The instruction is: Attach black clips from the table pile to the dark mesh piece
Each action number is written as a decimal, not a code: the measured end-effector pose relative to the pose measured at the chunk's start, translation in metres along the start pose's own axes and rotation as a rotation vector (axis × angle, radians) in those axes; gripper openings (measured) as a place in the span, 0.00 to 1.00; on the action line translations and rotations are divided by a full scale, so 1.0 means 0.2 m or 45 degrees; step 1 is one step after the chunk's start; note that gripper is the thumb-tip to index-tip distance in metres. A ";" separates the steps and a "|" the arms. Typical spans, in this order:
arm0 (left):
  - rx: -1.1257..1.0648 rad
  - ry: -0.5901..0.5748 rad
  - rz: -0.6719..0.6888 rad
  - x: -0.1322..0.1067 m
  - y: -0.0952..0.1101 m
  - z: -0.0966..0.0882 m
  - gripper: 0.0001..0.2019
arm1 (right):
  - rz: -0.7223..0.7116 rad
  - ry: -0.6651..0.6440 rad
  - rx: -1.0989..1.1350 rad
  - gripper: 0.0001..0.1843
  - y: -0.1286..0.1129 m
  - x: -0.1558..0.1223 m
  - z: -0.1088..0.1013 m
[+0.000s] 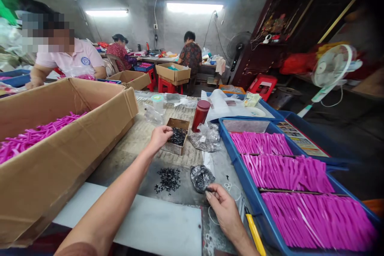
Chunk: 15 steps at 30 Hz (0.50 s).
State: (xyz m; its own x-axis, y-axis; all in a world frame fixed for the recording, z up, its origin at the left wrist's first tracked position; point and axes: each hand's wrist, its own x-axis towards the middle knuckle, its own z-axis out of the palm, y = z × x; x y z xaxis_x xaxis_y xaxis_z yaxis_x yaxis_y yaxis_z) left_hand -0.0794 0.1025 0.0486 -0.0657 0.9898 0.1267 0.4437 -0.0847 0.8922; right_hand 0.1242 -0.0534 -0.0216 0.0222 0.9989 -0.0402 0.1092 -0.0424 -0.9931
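My left hand is over the left edge of a small cardboard box holding many tiny black parts. Its fingers are pinched together; whatever they hold is too small to name. Below the box, a loose pile of black parts lies on the dark work surface. My right hand is closed in a pinch at the lower right edge of a crumpled black plastic bag. A dark bit shows at these fingertips, but I cannot tell if it is the bag's edge or a loose part.
A large carton of magenta pieces stands left. At right, a blue tray holds rows of magenta strips. Nearby are a dark red canister, a clear bag and a yellow-handled tool. A co-worker sits left; two more are behind.
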 end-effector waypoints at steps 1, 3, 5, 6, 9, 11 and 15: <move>0.049 0.019 0.033 0.02 0.00 0.00 0.08 | -0.006 -0.001 -0.009 0.10 0.00 0.00 0.00; 0.125 0.036 0.100 0.00 0.01 0.00 0.11 | -0.020 -0.003 -0.032 0.10 0.00 -0.01 -0.01; 0.206 -0.030 0.177 -0.08 0.01 0.01 0.12 | -0.028 0.000 -0.060 0.10 0.00 -0.01 -0.03; 0.261 -0.107 0.221 -0.13 0.00 0.02 0.10 | -0.028 0.002 -0.074 0.10 0.01 -0.01 -0.03; 0.605 -0.526 0.414 -0.30 -0.03 0.05 0.10 | -0.018 0.025 -0.096 0.10 0.02 -0.02 -0.04; 0.766 -0.666 0.442 -0.39 -0.07 0.07 0.09 | -0.012 0.032 -0.091 0.10 0.03 -0.02 -0.04; 0.974 -0.703 0.386 -0.49 -0.12 0.12 0.07 | -0.005 0.002 -0.069 0.10 0.04 -0.01 -0.02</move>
State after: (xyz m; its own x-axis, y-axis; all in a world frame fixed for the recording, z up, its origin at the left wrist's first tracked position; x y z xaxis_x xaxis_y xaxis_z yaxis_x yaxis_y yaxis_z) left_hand -0.0618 0.0096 0.0032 0.4859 0.8694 -0.0898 0.8431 -0.4391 0.3106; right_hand 0.1291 -0.0563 -0.0294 0.0233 0.9991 -0.0360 0.1629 -0.0393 -0.9859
